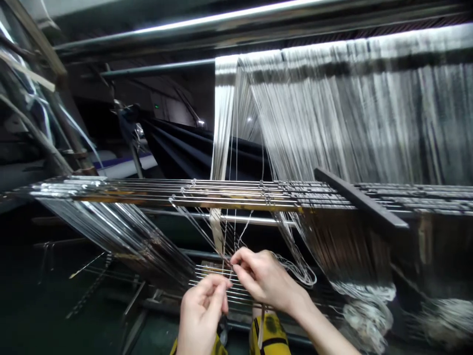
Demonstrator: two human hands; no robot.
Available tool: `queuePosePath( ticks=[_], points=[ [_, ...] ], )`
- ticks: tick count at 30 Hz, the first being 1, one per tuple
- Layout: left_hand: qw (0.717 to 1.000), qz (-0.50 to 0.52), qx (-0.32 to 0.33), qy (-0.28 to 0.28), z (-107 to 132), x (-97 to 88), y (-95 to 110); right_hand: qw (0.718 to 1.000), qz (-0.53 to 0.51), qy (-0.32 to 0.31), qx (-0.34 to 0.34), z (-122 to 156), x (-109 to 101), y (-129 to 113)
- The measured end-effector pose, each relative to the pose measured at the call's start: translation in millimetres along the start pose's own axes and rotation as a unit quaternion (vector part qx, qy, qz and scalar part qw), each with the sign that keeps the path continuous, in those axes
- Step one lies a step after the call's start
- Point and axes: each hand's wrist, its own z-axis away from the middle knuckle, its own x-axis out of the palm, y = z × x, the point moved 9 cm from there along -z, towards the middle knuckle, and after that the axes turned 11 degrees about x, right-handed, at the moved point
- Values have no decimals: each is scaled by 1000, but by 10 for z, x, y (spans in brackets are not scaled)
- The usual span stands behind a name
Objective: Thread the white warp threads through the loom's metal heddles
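My right hand (264, 278) pinches a thin white thread (242, 236) at the lower middle, just under the loom's horizontal metal rods (207, 195). Just below and to the left, my left hand (203, 308) has its fingers curled together near the same thread and some thin metal heddle wires (207, 236); what it holds is too fine to make out. A sheet of white warp threads (332, 118) hangs down from the top bar behind the rods. A loose bunch of white thread (299, 268) loops down right of my right hand.
A dark flat bar (362, 204) crosses the rods at the right. A slanted bundle of shiny heddles (121, 236) lies at the left. Tangled white thread ends (369, 315) hang at the lower right. Dark cloth (185, 148) stretches behind. Yellow clothing (271, 337) shows at the bottom.
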Motion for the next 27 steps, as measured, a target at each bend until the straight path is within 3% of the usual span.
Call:
queuePosePath(
  ticks=[3, 4, 6, 8, 9, 11, 14, 17, 19, 22, 24, 27],
  points=[
    [995, -68, 67, 15, 9, -46, 129, 1000, 15, -3, 16, -28, 9, -19],
    [997, -53, 50, 30, 9, -87, 87, 1000, 11, 0, 9, -18, 1, -30],
    [998, 26, -42, 38, 19, -111, -113, 999, -14, 9, -27, 32, -20, -62],
    [986, 100, -132, -11, 55, 0, -270, 996, -52, 24, -74, 100, -56, -89],
    [982, 112, -147, -40, 66, 62, -278, 993, -66, 31, -90, 125, -73, -91],
    [988, 81, -117, -55, 48, 106, -179, 993, -61, 34, -92, 130, -72, -76],
    [999, -36, -7, -5, 12, 63, 123, 999, -5, -3, -44, 58, -4, -62],
    [985, -134, 109, 17, 29, 70, 392, 999, 29, -33, 4, 12, 5, -84],
    [980, -150, 129, -32, 41, 129, 365, 999, 18, -44, 17, 42, -17, -107],
    [980, -146, 63, -120, 35, 147, 86, 999, -45, -21, 19, 158, -108, -107],
    [979, -154, 55, -121, -27, 69, 21, 993, -108, 37, 24, 238, -232, -79],
    [970, -178, 110, -120, -186, 32, 138, 977, -172, 124, 33, 341, -431, -105]
  ],
)
